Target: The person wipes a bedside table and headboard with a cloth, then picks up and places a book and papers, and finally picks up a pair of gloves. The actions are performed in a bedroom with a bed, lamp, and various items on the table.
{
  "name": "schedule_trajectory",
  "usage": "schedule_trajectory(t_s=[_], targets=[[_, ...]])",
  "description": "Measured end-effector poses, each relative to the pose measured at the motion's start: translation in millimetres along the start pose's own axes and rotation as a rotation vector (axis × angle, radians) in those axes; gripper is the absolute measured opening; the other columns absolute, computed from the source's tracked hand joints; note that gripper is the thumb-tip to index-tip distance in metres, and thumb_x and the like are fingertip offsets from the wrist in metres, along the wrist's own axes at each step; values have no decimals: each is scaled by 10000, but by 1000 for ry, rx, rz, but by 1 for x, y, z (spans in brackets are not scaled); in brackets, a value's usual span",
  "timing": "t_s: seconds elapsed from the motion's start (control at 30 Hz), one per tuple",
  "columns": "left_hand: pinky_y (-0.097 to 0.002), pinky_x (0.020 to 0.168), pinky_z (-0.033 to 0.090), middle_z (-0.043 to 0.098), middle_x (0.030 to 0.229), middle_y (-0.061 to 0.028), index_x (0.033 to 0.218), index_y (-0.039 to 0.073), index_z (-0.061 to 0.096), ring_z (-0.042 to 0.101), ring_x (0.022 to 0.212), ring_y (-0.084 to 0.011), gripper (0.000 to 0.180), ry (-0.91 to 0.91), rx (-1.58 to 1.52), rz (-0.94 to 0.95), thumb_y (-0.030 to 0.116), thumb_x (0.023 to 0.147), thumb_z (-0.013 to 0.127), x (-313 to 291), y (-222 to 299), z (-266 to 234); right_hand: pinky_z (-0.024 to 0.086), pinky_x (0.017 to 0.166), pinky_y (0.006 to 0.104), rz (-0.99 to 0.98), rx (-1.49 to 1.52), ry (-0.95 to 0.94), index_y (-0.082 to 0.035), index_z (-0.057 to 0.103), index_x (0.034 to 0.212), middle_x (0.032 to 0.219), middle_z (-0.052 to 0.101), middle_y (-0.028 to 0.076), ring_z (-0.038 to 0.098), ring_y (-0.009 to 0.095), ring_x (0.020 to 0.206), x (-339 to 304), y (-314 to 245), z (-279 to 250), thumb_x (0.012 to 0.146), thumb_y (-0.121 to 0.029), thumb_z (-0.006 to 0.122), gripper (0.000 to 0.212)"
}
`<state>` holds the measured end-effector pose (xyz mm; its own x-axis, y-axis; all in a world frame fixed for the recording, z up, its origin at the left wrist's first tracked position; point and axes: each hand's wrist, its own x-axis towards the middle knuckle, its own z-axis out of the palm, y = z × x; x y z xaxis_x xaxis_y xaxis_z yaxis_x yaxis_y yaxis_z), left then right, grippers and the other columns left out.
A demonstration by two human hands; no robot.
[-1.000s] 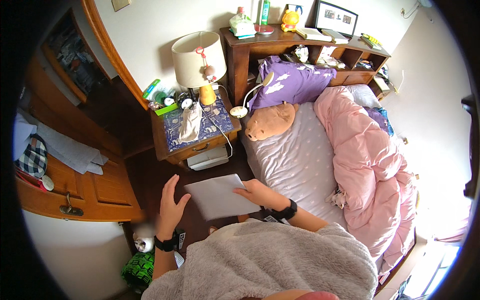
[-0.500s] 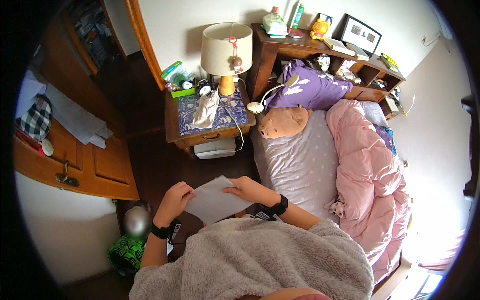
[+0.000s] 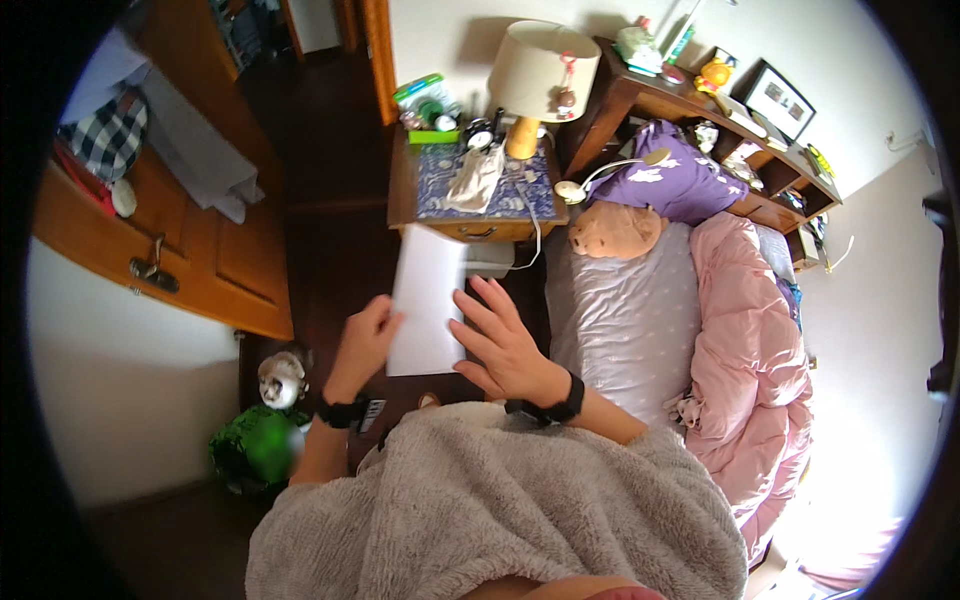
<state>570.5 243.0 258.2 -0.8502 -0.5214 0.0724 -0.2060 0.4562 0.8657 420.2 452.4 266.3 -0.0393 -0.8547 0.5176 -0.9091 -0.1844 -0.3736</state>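
A white sheet of paper [image 3: 428, 305], taller than wide from my viewpoint, is held up in front of my body. My left hand [image 3: 362, 345] pinches its left edge, thumb and fingers closed on it. At the opposite edge, my right hand [image 3: 508, 345] has its fingers spread; the fingertips lie at or just over the paper's border, and whether they press on it I cannot tell. Both wrists wear black bands.
Ahead stands a wooden nightstand [image 3: 402, 190] with a lamp [image 3: 545, 70], a white cloth and a green tray. A bed with a pink quilt [image 3: 750, 370] lies to the right. A wooden door [image 3: 215, 260] is at left; a cat [image 3: 282, 380] is near a green bag [image 3: 245, 452].
The paper has turned from a slanted position to nearly upright. My right hand has gone from gripping it to spread fingers. The view has shifted, and the cat shows more clearly.
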Motion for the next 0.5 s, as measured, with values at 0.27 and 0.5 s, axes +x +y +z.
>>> schedule_trajectory(t_s=[0.27, 0.5], targets=[[-205, 655, 421, 601, 788, 33, 907, 37, 557, 515, 718, -26, 125, 26, -525, -199, 134, 985, 567, -34, -38, -83, 471, 937, 390, 890, 253, -370, -24, 584, 1260, 1190, 646, 95, 604, 251, 1107, -53, 68, 71, 953, -342, 586, 442], [-196, 738, 442, 606, 868, 42, 966, 50, 574, 543, 800, -23, 127, -82, -761, -278, 174, 993, 572, -43, -100, -36, 495, 761, 266, 1145, 1560, 131, -42, 628, 1173, 1020, 680, 26, 641, 134, 908, 8, 4, 100, 1036, -355, 480, 373]])
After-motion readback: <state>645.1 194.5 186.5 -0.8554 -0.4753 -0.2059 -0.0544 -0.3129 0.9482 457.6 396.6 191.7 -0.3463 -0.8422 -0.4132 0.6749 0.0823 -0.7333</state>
